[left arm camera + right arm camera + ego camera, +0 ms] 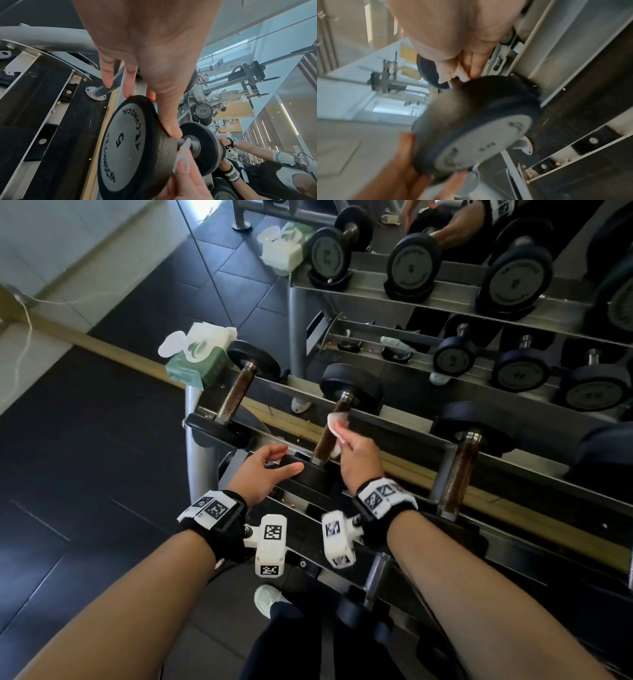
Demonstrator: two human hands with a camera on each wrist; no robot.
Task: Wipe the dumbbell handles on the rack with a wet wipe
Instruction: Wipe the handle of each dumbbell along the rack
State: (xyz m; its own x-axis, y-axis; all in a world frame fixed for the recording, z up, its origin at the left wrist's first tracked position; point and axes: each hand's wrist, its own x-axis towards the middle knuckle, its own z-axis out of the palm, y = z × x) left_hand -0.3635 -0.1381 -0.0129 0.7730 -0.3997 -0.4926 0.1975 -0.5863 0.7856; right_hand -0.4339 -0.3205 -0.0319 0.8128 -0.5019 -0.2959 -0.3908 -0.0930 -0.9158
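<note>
White wet wipe (337,421); brown, speckled dumbbell handle (329,436); black weight heads (352,386); green-and-white wipe pack (200,359); grey rack (202,453)

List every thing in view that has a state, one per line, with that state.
left hand: fingers relaxed, thumb resting on the middle dumbbell's near weight.
right hand: pinching the wet wipe against the handle.
wet wipe: crumpled, pressed on the middle dumbbell's handle.
middle dumbbell: seated in the rack, being wiped.
left dumbbell: racked, untouched.
right dumbbell: racked, untouched.
wipes pack: lid flipped open, on the rack's corner.
</note>
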